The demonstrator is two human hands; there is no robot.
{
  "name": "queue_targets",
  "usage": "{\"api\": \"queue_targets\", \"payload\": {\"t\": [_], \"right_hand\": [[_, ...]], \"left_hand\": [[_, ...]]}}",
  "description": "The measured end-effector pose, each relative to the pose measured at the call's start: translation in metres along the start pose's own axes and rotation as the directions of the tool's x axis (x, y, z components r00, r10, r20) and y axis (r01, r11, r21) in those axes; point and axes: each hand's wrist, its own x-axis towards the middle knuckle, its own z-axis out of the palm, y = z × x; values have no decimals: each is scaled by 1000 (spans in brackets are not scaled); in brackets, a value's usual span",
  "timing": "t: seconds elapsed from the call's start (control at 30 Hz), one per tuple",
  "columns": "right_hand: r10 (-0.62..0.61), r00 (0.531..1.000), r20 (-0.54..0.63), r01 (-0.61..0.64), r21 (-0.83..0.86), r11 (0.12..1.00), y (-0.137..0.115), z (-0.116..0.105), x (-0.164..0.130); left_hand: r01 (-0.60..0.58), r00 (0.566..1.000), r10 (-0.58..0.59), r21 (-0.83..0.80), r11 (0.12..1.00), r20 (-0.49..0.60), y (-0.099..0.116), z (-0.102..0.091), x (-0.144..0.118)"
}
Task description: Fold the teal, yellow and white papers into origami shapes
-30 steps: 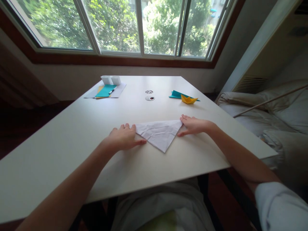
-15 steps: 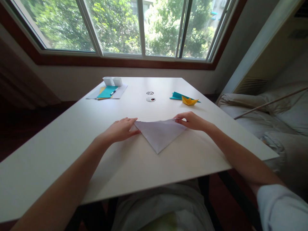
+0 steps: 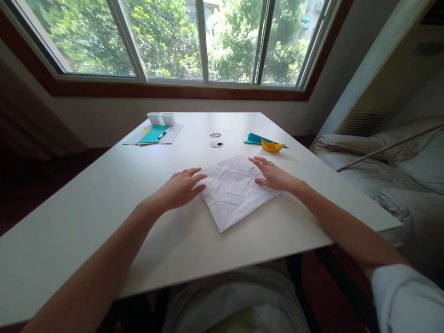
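Note:
A creased sheet of white paper [image 3: 236, 187] lies on the table in front of me, diamond-like, with one corner pointing towards me. My left hand [image 3: 183, 185] is at its left edge, fingers apart, the fingertips at or just over the paper. On the other side, my right hand [image 3: 272, 175] is spread above the right part of the sheet, thumb and fingers apart. Whether either hand presses on the paper I cannot tell. Neither hand grips anything.
Beyond my right hand are a yellow paper boat [image 3: 272, 146] and a teal folded paper [image 3: 256, 138]. Teal sheets [image 3: 152, 134], a marker [image 3: 163, 133] and white containers [image 3: 168, 119] sit at the far left of the white table [image 3: 104, 203]. Two round discs [image 3: 217, 144] are mid-table.
The paper showed as a smooth triangle with both hands at its upper corners. Now it lies opened out with creases visible, and both hands have loosened their hold.

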Motion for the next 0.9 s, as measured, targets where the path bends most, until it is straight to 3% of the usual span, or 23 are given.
{"api": "queue_targets", "payload": {"t": [0.07,0.17,0.37,0.5,0.63,0.8,0.9], "right_hand": [[-81,992,95,85,-34,996,2,2,0],[-87,971,221,101,-51,994,2,-1,-1],[-10,982,190,39,-147,988,-10,-15,-3],[-146,976,163,147,7,989,-17,-20,-4],[-234,961,147,209,170,963,-15,-18,-2],[16,997,73,-18,34,999,3,-5,3],[71,990,119,-70,-10,997,13,3,7]], "left_hand": [[-81,997,81,-73,994,0,6,-1,0],[-173,983,181,-164,971,38,17,-2,-1],[-200,971,218,-158,967,101,27,-1,-1],[-128,985,138,-95,987,104,15,5,2],[15,994,-11,-34,999,113,3,7,5],[210,968,-214,42,977,131,-1,1,3],[259,959,-262,38,965,111,-3,0,1]]}}
